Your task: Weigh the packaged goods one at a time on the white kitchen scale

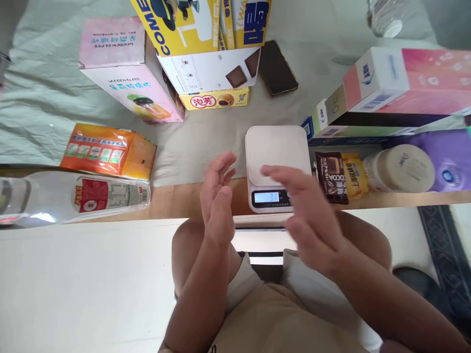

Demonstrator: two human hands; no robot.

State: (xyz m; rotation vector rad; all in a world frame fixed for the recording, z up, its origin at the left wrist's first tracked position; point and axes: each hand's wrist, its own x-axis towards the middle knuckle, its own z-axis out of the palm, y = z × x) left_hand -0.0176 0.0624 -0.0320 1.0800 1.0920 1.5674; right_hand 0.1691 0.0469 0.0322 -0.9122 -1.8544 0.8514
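A white kitchen scale [275,149] sits at the table's near edge, its platform bare and its display lit. My left hand [218,201] hovers just left of the scale, fingers spread, holding nothing. My right hand [305,206] floats above the scale's front right corner, palm facing left, fingers apart and empty, partly covering the display. A dark cocoa snack packet [332,176] and a yellow snack packet [355,174] lie just right of the scale.
An orange packet [106,149] and a clear bottle [73,196] lie at left. A pink box [128,73], yellow boxes [206,29] and a black phone [276,67] are behind. Stacked boxes [390,88], a white jar [403,168] and purple pack [451,162] fill the right.
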